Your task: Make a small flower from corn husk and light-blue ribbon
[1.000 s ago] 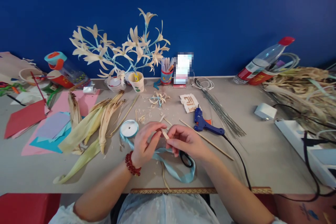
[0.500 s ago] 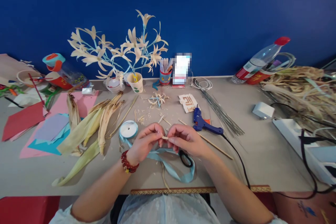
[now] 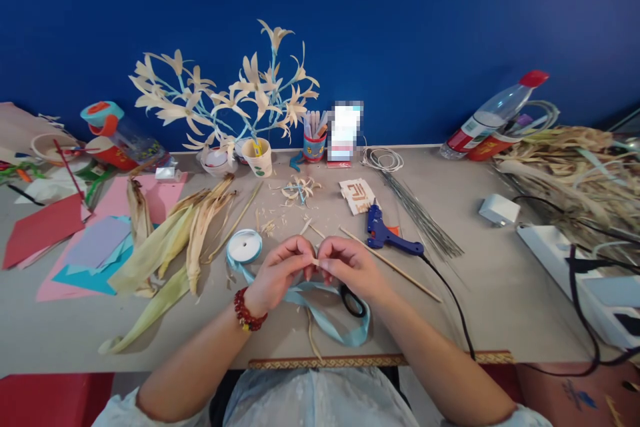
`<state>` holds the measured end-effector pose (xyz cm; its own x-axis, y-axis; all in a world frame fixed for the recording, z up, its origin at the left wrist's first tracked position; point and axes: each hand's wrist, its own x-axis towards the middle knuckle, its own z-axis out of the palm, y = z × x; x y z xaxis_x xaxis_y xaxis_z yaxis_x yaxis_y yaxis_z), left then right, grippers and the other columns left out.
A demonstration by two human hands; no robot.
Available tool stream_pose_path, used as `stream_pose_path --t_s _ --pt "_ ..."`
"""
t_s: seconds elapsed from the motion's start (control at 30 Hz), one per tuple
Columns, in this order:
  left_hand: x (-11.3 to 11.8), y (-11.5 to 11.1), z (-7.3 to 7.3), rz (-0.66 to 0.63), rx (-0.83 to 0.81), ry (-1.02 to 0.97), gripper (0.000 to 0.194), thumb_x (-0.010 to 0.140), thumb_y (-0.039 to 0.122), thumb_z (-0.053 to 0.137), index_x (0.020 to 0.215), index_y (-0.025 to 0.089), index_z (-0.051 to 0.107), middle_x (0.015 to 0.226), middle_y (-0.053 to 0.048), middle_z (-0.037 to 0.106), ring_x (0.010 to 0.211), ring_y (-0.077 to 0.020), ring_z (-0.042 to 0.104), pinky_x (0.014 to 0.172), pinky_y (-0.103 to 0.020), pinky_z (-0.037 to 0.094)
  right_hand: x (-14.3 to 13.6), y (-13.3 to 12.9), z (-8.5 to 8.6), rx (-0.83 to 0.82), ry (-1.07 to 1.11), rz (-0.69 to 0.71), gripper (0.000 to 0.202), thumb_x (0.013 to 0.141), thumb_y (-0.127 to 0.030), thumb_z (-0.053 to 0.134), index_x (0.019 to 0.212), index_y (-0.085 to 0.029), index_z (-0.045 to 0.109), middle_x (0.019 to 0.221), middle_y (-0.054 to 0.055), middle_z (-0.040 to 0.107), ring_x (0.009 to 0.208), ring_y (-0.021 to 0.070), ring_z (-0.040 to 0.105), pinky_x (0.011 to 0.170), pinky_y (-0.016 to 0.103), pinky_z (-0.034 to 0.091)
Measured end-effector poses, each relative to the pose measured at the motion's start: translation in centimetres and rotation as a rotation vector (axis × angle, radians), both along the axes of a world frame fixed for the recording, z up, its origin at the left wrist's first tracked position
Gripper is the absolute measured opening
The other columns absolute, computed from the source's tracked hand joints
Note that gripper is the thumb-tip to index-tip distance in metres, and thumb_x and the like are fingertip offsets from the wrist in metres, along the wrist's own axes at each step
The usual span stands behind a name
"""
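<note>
My left hand (image 3: 284,271) and my right hand (image 3: 351,267) meet over the middle of the table. Between their fingertips they pinch a small pale piece of husk (image 3: 315,261), mostly covered by the fingers. Beneath the hands a light blue ribbon (image 3: 333,330) loops over the table, beside a black scissors handle (image 3: 353,301). Left of my left hand lies the white ribbon spool (image 3: 245,246). A blue glue gun (image 3: 390,237) rests beyond my right hand, near a thin stick (image 3: 405,273).
Pale flowers (image 3: 255,83) stand in a paper cup (image 3: 258,159) at the back. Corn husks (image 3: 173,247) and coloured papers (image 3: 97,243) lie left. Wires (image 3: 425,213), a power strip (image 3: 565,267), a tilted bottle (image 3: 487,120) and a husk pile (image 3: 565,160) are on the right.
My hands have come slightly closer together, and less of the pale piece shows between the fingertips. My left hand has shifted a little to the right.
</note>
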<state>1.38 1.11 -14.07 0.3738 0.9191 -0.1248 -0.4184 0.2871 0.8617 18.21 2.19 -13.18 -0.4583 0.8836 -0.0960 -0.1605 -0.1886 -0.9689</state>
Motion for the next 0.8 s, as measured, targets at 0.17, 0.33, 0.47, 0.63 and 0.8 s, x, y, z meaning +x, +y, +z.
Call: stream_pose_path --t_s 0.17,0.33,0.47,0.63,0.8 --pt "0.0 0.2 0.0 0.008 -0.014 -0.165 0.016 0.083 0.023 0.059 0.070 0.016 0.053 0.058 0.001 0.051 0.059 -0.0122 0.050 0.064 -0.027 0.040 0.3 0.3 -1.0 -0.117 0.196 -0.027 0.005 0.073 -0.018 0.061 0.069 -0.016 0.060 0.057 -0.003 0.056 0.047 0.0093 0.050 0.046 0.020 0.048" --pt "-0.1 0.2 0.0 0.033 -0.025 -0.163 0.013 0.083 0.021 0.061 0.072 0.016 0.055 0.062 0.002 0.053 0.058 -0.0104 0.049 0.061 -0.024 0.037 -0.2 -0.1 -0.2 -0.097 0.168 -0.024 0.011 0.078 -0.027 0.064 0.078 -0.016 0.062 0.065 -0.001 0.061 0.051 0.0100 0.053 0.048 0.021 0.050" --pt "0.0 0.0 -0.1 0.010 -0.025 -0.153 0.012 0.083 0.019 0.062 0.073 0.015 0.056 0.064 0.001 0.054 0.057 -0.0101 0.050 0.060 -0.024 0.037 -0.6 -0.3 0.0 -0.064 0.115 -0.039 0.013 0.078 -0.024 0.066 0.071 -0.017 0.059 0.056 -0.004 0.057 0.047 0.0082 0.049 0.046 0.019 0.047" --pt "0.2 0.1 -0.2 0.008 -0.015 -0.206 0.015 0.084 0.021 0.058 0.071 0.017 0.054 0.058 0.001 0.052 0.060 -0.0126 0.050 0.066 -0.028 0.040 -0.2 0.1 -0.7 -0.143 0.215 -0.095 0.010 0.074 -0.021 0.064 0.067 -0.017 0.058 0.051 -0.005 0.051 0.043 0.0078 0.043 0.040 0.018 0.045" --pt "0.1 0.1 -0.2 0.030 -0.022 -0.162 0.012 0.084 0.020 0.060 0.073 0.016 0.056 0.063 0.002 0.053 0.059 -0.0105 0.049 0.062 -0.024 0.038 -0.3 -0.2 -0.3 -0.098 0.159 -0.026 0.015 0.079 -0.030 0.065 0.077 -0.016 0.059 0.061 -0.002 0.058 0.048 0.0086 0.049 0.044 0.020 0.047"
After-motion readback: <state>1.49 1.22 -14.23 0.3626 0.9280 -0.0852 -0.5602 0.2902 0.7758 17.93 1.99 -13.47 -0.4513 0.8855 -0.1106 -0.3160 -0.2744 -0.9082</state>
